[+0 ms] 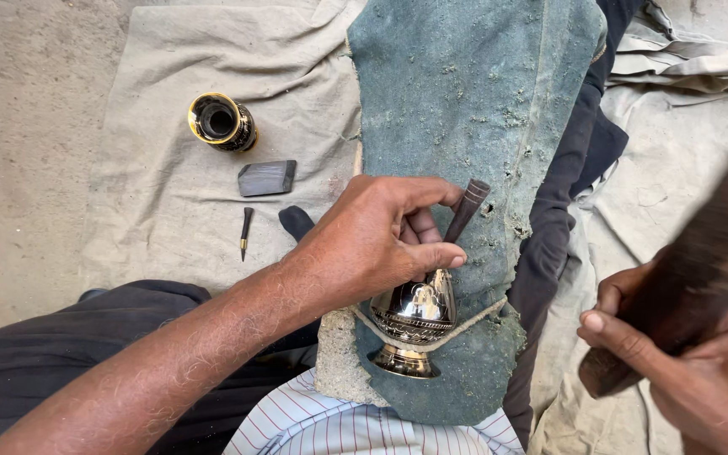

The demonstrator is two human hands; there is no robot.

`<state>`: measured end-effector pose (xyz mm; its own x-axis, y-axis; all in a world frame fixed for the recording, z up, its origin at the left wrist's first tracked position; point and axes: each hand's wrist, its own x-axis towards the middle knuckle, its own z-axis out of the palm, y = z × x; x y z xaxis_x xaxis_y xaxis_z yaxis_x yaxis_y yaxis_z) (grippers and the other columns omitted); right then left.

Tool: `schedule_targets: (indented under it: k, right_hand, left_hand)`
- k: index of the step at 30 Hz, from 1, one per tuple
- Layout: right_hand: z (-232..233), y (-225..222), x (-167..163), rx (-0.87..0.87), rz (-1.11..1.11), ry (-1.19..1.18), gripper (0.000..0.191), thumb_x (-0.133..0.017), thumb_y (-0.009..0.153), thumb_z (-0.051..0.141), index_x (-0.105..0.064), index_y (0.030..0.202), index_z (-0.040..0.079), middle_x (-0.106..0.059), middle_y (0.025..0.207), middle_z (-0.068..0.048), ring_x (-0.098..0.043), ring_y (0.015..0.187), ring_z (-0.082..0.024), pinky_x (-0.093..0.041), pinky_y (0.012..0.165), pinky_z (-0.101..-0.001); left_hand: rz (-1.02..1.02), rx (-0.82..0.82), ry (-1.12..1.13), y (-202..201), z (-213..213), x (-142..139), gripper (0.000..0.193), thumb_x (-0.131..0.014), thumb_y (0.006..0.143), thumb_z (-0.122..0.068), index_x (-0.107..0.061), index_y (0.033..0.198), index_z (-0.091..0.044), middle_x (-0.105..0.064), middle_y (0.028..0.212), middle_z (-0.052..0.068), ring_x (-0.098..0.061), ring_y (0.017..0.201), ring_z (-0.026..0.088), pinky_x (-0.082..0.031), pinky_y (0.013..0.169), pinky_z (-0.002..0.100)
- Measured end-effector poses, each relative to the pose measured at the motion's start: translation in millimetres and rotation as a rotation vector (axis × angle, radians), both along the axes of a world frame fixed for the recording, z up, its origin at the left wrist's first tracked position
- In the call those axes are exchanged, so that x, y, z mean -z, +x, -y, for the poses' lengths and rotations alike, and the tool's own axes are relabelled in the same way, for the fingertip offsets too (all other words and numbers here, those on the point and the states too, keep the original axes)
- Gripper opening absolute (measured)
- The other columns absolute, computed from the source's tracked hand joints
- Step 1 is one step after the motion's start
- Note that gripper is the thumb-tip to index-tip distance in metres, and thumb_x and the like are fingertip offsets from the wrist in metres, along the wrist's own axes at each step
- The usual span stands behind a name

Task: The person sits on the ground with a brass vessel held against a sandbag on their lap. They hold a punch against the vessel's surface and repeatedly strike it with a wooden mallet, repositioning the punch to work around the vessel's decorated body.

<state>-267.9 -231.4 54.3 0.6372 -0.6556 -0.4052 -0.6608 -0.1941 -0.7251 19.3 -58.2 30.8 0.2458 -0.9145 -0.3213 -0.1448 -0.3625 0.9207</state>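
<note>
My left hand (381,236) grips a short dark chisel (466,209), its tip set on a shiny brass vase (415,316) with an engraved band. The vase lies on a worn blue-green pad (465,93) over my leg, and a cord (473,313) runs across it. At the lower right, my right hand (693,371) is closed around a thick dark wooden mallet (693,270), which is raised, blurred and well clear of the chisel.
A grey cloth (170,202) covers the ground. On it lie a second black-and-gold vase (222,121), a flat dark block (266,178), a small pointed punch (246,231) and a dark lump (297,221). Bare ground (27,126) lies on the left.
</note>
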Motion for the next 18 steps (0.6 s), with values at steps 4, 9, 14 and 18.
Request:
schedule_targets:
  k: [4, 9, 14, 18]
  right_hand:
    - [39.5, -2.9, 12.2, -0.143, -0.04, 0.036, 0.038, -0.083, 0.082, 0.007, -0.06, 0.112, 0.0, -0.069, 0.08, -0.013, -0.072, 0.068, -0.026, -0.062, 0.063, -0.0417]
    - [74.6, 8.6, 18.8, -0.101, -0.165, 0.102, 0.04, -0.085, 0.084, 0.005, -0.059, 0.115, 0.004, -0.064, 0.077, -0.015, -0.065, 0.059, -0.028, -0.061, 0.055, -0.0439]
    - [74.1, -4.1, 19.5, -0.243, -0.681, -0.026, 0.043, -0.092, 0.079, 0.008, -0.063, 0.11, 0.007, -0.063, 0.079, -0.012, -0.065, 0.058, -0.025, -0.062, 0.061, -0.0426]
    - [51.2, -34.6, 19.6, -0.169, -0.341, 0.146, 0.044, -0.091, 0.074, 0.01, -0.068, 0.112, 0.005, -0.066, 0.08, -0.009, -0.067, 0.063, -0.02, -0.064, 0.065, -0.0393]
  left_hand:
    - [0.054, 0.017, 0.011, 0.2, 4.8, -9.8, 0.051, -0.082, 0.082, -0.021, -0.068, 0.128, -0.007, -0.074, 0.071, 0.004, -0.07, 0.059, 0.011, -0.057, 0.053, 0.031]
    - [0.051, 0.029, -0.017, -0.2, 5.1, -15.1, 0.047, -0.08, 0.083, -0.02, -0.068, 0.128, -0.007, -0.075, 0.072, 0.005, -0.073, 0.061, 0.012, -0.06, 0.054, 0.033]
    - [0.053, 0.143, -0.003, 0.4, 13.3, -11.9, 0.047, -0.079, 0.082, -0.02, -0.069, 0.126, -0.009, -0.074, 0.076, 0.006, -0.074, 0.063, 0.014, -0.062, 0.055, 0.034]
    - [0.131, 0.235, -0.228, 5.1, 21.2, -8.7, 0.049, -0.085, 0.078, -0.019, -0.071, 0.124, -0.006, -0.076, 0.08, 0.006, -0.072, 0.07, 0.013, -0.059, 0.061, 0.036]
